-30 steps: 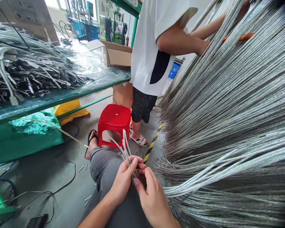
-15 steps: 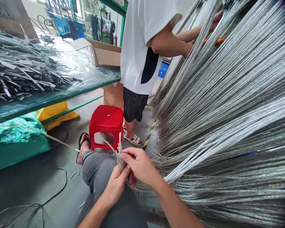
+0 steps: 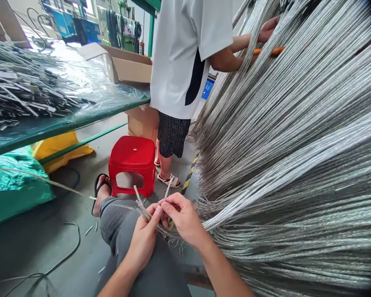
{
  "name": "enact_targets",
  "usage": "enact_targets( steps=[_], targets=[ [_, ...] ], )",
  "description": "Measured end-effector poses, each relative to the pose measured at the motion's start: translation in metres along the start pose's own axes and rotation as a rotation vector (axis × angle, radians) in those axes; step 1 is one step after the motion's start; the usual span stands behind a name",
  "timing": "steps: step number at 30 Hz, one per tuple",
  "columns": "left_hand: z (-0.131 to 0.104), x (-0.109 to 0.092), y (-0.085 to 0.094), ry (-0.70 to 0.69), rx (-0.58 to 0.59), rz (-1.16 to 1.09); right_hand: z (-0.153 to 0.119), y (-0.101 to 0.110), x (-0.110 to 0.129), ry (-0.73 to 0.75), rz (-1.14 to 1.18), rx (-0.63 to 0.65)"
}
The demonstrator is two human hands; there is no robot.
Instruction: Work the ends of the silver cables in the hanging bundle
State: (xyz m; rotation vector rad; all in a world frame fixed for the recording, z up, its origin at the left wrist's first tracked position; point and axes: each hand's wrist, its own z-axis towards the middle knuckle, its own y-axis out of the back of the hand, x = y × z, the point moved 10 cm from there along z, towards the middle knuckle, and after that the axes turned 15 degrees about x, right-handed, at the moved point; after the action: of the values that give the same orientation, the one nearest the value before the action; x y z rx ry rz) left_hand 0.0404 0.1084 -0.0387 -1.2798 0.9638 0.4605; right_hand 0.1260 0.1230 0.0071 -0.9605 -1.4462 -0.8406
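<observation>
Over my knee, my left hand is closed around a small bunch of thin grey cables, whose ends stick out up and to the left. My right hand pinches a single cable between thumb and fingertips, its pale end pointing up. Both hands touch at the fingertips. From them the cables run back to the right toward a great mass of hanging silvery cables. Part of the held bunch is hidden behind my fingers.
A co-worker in a white shirt stands ahead, hands among the hanging cables near an orange tool handle. A red stool stands before my foot. On the left, a table bears cut cables and a cardboard box.
My right hand has drawn one cable apart from the bunch, to the right. The bunch in my left hand now leans further left. The co-worker's arms have shifted, and my view has turned slightly.
</observation>
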Motion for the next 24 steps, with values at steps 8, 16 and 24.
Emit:
enact_targets(
  steps=[8,16,24],
  targets=[
    [0.000,0.006,-0.006,0.083,0.038,-0.005,-0.001,0.031,0.019,0.066,-0.117,-0.163],
    [-0.003,-0.001,-0.004,0.034,-0.019,0.120,-0.009,0.026,0.023,0.090,-0.323,-0.190],
    [-0.004,0.001,0.002,-0.025,-0.109,0.170,-0.027,0.015,0.043,0.232,-0.602,-0.277]
  ],
)
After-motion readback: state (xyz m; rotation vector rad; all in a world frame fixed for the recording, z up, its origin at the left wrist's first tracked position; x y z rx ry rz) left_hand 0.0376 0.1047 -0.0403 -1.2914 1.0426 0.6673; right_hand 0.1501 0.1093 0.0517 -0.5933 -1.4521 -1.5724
